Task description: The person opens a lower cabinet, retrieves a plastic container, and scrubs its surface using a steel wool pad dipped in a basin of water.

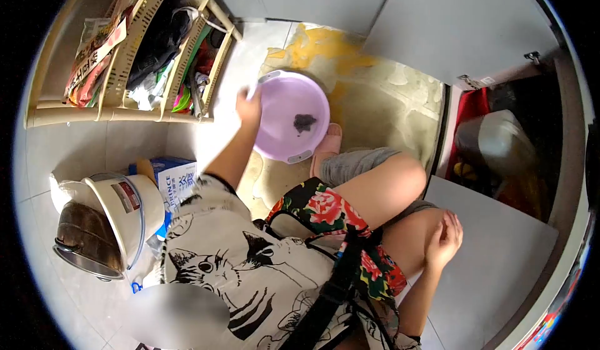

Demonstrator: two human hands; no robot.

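Note:
A light purple basin stands on the floor, with a dark wet-looking wad inside it. At its left rim is my left hand, with thumb and fingers closed round the edge. My right hand rests by my bent knee, palm partly turned up, fingers loosely curled and holding nothing. A foot in a pink slipper is beside the basin's right side.
Yellow-stained floor lies beyond the basin. A cream rack of bags and small items stands upper left. A white bucket and a blue-and-white box are at left. On the right, a cabinet door stands open, showing stored things.

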